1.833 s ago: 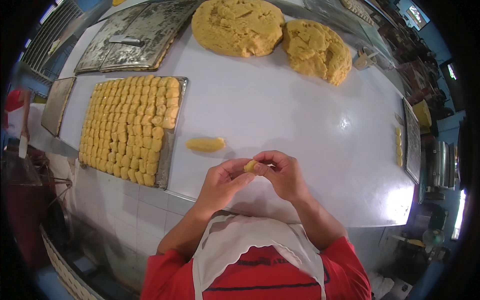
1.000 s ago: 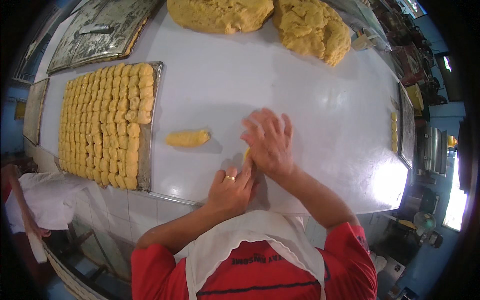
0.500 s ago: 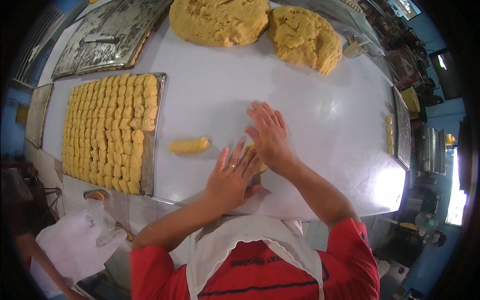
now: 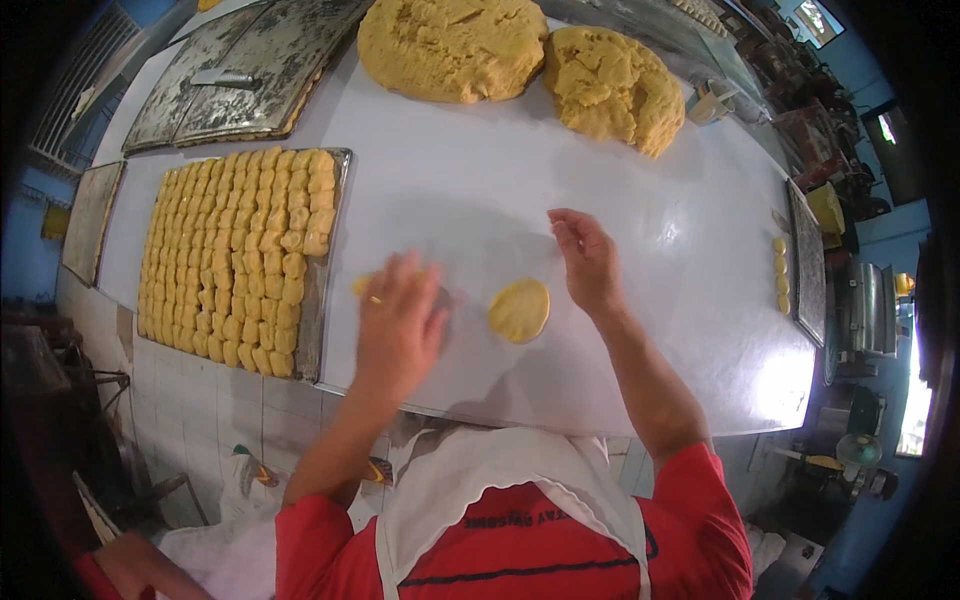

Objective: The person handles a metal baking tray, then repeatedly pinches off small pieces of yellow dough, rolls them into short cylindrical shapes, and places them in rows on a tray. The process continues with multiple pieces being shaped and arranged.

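A flattened round of yellow dough [image 4: 519, 310] lies on the white table between my hands. To its left, my left hand [image 4: 398, 320] is over a short roll of dough [image 4: 361, 285], mostly covering it. Motion smears those fingers, so whether they grip the roll cannot be made out. Off the table and right of the flat round is my right hand [image 4: 592, 262], its fingers drawn together with the thumb near their tips and nothing visible in them.
At left a metal tray [image 4: 318, 300] holds rows of dough pieces. Two big dough masses [image 4: 455, 50] [image 4: 615, 90] sit at the far side. A scraper [image 4: 222, 78] rests on dark metal sheets [image 4: 190, 110]. Small dough pieces [image 4: 781, 272] lie far right; another person's arm [image 4: 150, 570] shows lower left.
Both hands have come off the dough under them, uncovering a flat round. My left hand has moved left over the roll; my right hand has lifted away rightward, fingers curling in.
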### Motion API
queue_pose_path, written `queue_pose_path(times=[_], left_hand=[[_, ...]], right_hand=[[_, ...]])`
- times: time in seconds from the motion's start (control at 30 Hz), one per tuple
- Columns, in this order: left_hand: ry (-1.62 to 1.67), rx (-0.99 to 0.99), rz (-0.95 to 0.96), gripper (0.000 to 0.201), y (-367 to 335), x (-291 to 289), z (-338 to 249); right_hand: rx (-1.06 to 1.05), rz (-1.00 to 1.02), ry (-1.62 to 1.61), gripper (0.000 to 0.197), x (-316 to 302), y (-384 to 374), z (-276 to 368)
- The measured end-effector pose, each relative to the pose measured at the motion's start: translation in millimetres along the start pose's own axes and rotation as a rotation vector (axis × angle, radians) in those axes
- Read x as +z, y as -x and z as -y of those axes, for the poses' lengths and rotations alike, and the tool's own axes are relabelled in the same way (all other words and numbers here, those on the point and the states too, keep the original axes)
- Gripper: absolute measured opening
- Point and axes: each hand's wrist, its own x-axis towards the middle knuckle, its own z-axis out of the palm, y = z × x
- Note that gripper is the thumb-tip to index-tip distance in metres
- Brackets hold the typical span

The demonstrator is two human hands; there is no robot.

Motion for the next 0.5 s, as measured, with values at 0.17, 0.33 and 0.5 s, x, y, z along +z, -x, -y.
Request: queue_pose_path(times=[0.17,0.33,0.5], left_hand=[[0.088,-0.059,-0.018,0.042,-5.3,-13.1,44.6],[0.162,-0.027,-0.184,0.038,-2.6,-16.2,39.6],[0.255,0.017,-0.268,0.038,-2.6,-14.5,37.3]], right_hand=[[0.084,0.205,0.117,0.033,26.2,21.8,31.6],[-0.085,0.395,-0.039,0.033,93.3,41.2,57.2],[-0.068,0.512,-0.055,0.032,111.4,36.5,68.5]])
